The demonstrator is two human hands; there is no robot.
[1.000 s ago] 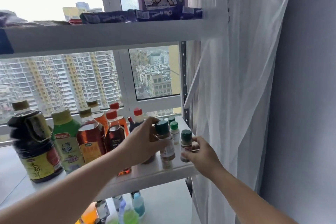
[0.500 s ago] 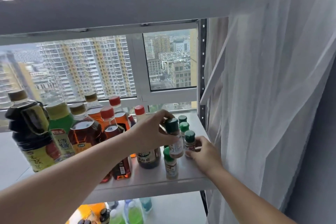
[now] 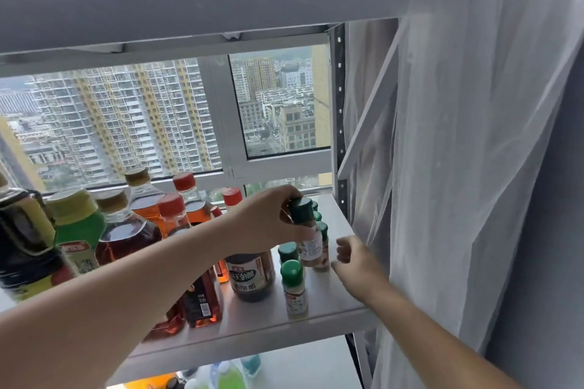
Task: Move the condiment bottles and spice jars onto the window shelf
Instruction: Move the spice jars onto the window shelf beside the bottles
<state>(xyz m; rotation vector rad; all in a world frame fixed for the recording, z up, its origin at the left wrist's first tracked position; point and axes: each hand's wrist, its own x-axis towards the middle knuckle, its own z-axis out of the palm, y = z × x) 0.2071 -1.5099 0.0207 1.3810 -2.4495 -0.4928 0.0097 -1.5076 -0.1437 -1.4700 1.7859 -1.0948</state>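
Note:
My left hand [image 3: 268,218] grips a dark-green-capped spice jar [image 3: 308,237], held just above the white window shelf [image 3: 331,300] near its right end. My right hand [image 3: 354,259] hovers just right of the jars, fingers loosely curled, holding nothing. Several more green-capped spice jars stand there: one at the front [image 3: 294,287], one behind it [image 3: 287,251], others behind the held jar [image 3: 323,243]. A dark sauce bottle [image 3: 251,275] stands under my left wrist. Oil and vinegar bottles with red caps [image 3: 172,208] and a green bottle [image 3: 79,227] fill the shelf's left part.
A large dark soy sauce jug [image 3: 25,243] stands at the far left. An upper shelf [image 3: 189,6] spans overhead. A sheer white curtain [image 3: 458,167] hangs right beside the shelf's end. A black rack post [image 3: 339,110] stands at the back right. More bottles [image 3: 230,376] sit on the level below.
My right hand let go of the small jar and drew back to the right. My left hand stays on the dark-capped jar. The view tilted down slightly and closer.

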